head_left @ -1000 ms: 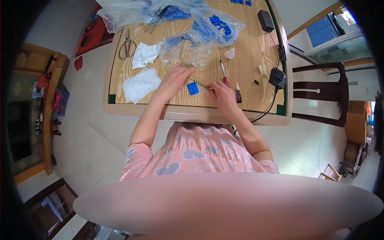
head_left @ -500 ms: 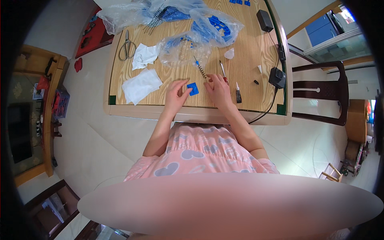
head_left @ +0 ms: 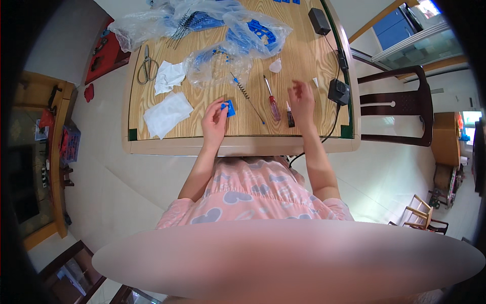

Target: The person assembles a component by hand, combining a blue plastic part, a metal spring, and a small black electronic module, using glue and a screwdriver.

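My left hand [head_left: 214, 121] pinches a small flat blue square plastic piece [head_left: 230, 108] at the table's near edge. My right hand [head_left: 302, 104] hovers to the right, fingers slightly blurred and apart, with nothing seen in them. Just left of its wrist is a small dark tube with a pale pointed nozzle [head_left: 290, 116]. A screwdriver with a red clear handle [head_left: 274, 108] lies between my hands. Beside it, nearer the left hand, rests a thin rod with a black coiled spring and blue ends [head_left: 244, 91].
Clear plastic bags [head_left: 223, 63] with blue parts spread across the far side. Scissors [head_left: 147, 68], a crumpled tissue [head_left: 169, 76] and a white sheet [head_left: 167, 115] lie at left. A black power adapter [head_left: 338, 91] with a cable sits at right. A dark chair [head_left: 400, 104] stands beyond.
My right hand has left the spring rod and moved right, past the screwdriver and the tube. The rod now lies on the table. My left hand has closed on the blue piece.
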Available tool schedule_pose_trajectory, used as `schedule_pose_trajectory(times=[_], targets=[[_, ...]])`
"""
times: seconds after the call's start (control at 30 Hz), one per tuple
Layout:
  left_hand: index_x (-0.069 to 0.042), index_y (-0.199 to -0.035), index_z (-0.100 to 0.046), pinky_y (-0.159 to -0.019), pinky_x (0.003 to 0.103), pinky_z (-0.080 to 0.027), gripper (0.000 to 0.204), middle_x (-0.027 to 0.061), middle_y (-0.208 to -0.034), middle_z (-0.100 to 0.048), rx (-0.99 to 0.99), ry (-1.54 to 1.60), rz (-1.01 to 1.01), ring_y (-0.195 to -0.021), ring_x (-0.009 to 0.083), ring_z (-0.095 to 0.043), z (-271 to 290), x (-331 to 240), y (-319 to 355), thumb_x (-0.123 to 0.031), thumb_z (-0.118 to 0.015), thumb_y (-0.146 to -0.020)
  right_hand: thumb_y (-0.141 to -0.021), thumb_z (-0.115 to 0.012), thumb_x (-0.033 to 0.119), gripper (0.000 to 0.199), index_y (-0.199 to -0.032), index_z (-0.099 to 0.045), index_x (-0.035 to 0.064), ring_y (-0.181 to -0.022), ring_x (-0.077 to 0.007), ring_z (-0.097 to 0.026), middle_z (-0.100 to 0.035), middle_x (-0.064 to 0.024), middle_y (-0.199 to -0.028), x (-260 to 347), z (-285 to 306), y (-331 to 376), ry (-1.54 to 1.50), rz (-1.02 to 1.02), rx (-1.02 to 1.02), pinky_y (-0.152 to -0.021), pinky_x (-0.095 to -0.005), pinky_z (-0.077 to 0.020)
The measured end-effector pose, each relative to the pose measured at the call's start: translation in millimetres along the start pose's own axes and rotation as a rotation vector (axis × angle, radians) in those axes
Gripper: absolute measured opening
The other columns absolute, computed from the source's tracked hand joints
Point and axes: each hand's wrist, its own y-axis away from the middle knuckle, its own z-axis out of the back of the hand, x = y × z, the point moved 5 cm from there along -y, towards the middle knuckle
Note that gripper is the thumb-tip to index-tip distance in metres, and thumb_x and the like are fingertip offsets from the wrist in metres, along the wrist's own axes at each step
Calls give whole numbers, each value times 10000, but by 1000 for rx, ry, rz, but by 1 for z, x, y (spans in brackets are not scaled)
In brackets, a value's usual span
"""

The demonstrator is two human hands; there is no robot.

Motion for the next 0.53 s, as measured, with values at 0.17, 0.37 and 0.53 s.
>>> schedule_pose_trajectory(times=[0.17,0.37,0.53], targets=[[16,-1059,-645,-801,273,-571,174,125,-1259,-560,52,198,41,-1009,149,-623,-12,-11,-16,29,-617,-888,-776,-745,158,377,-1106,-609,39,-920,-261,-598,-600,-128,-1032,-1,-38,-67,-40,63,45,-805,-367,-490],[7,-1023,-666,-775,271,-582,174,108,-1211,-601,71,142,109,-958,144,-642,-9,-15,-22,55,-636,-859,-787,-752,187,380,-1096,-604,22,-951,-235,-639,-650,-155,-1010,-8,-64,-77,-159,-91,197,-829,-381,-494],[-11,-1019,-682,-732,261,-579,166,91,-1195,-623,21,177,61,-944,140,-647,5,-6,-24,37,-640,-866,-823,-729,222,348,-1101,-606,54,-1011,-242,-657,-666,-184,-1052,56,-70,-44,-147,111,366,-868,-379,-492]])
